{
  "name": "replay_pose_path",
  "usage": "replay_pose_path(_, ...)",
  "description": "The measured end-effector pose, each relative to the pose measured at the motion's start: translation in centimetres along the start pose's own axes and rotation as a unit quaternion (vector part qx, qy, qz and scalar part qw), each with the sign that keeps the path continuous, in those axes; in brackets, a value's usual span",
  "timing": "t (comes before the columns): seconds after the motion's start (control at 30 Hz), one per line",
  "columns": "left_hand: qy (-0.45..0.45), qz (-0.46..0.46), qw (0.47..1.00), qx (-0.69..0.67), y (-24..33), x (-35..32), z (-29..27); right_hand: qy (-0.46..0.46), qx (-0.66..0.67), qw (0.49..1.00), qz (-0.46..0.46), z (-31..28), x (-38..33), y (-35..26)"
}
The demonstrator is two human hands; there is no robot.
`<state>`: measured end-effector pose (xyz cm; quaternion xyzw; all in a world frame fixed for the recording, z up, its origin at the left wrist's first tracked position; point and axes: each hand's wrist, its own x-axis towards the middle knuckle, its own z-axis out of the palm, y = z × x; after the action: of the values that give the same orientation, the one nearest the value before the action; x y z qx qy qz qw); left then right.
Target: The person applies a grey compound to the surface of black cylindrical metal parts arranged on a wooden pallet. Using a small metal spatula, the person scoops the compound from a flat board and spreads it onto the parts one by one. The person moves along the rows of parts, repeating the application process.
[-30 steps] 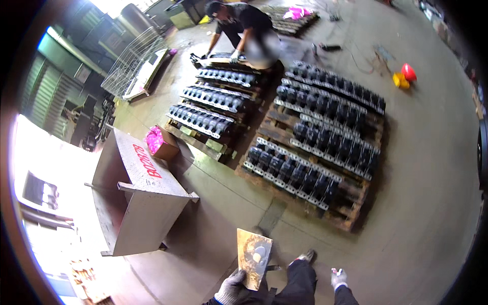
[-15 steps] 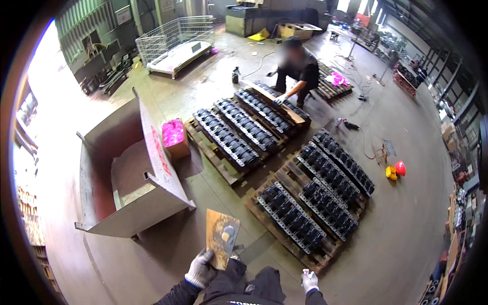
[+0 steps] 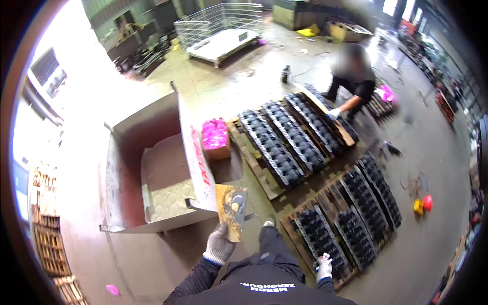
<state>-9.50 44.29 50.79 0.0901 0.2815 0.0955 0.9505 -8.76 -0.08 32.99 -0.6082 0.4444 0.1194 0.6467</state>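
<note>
My left hand (image 3: 220,245), in a white knit glove, is closed on the lower edge of a flat brown board (image 3: 226,206). The board has dark stains and a small round pale lump with a grey patch on its face. My right hand (image 3: 324,267), also gloved, hangs low in front of the nearer pallet (image 3: 290,229). Its fingers are curled round a small whitish thing too blurred to name. On that pallet lie several rows of dark, ribbed metal castings (image 3: 321,231) with pale edges.
A large open metal bin (image 3: 122,178) with round discs inside stands at left, a carton with pink wrapping (image 3: 216,145) beside it. Beyond, a co-worker (image 3: 356,86) crouches over a second loaded pallet (image 3: 264,185), one hand on a long plank (image 3: 325,112). A wire cage (image 3: 218,30) stands farther back.
My view has swung left and my body has moved forward, so the bin and pallets sit farther right in the picture. The board stays in my left hand; my right hand is nearer the pallet.
</note>
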Motion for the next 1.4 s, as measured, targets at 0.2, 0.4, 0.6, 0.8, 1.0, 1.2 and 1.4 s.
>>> replay_pose_path(0.2,0.036,0.054,0.995,-0.070,4.5,9.2,4.9,-0.217,0.010,0.976,-0.015,18.4,5.7,-13.6)
replay_pose_path(0.4,0.060,0.153,0.979,-0.118,11.2,17.1,6.0,-0.318,-0.026,0.946,-0.057,39.3,5.6,-26.2)
replay_pose_path(0.6,0.056,0.177,0.975,-0.119,19.8,25.6,9.4,-0.319,0.040,0.947,0.020,51.6,9.5,-28.9)
replay_pose_path(0.8,0.027,0.151,0.986,-0.071,29.4,35.1,13.8,-0.214,0.082,0.972,0.047,57.9,9.8,-32.7)
replay_pose_path(1.0,-0.028,0.107,0.993,-0.045,35.4,44.1,19.5,-0.189,0.122,0.974,-0.037,66.3,8.6,-37.4)
replay_pose_path(1.2,-0.128,0.100,0.984,-0.077,38.3,53.4,24.6,-0.265,0.157,0.951,-0.027,80.2,6.8,-42.1)
replay_pose_path(1.4,-0.099,0.119,0.987,-0.047,42.4,63.5,28.2,-0.345,0.129,0.930,-0.006,94.4,9.6,-46.2)
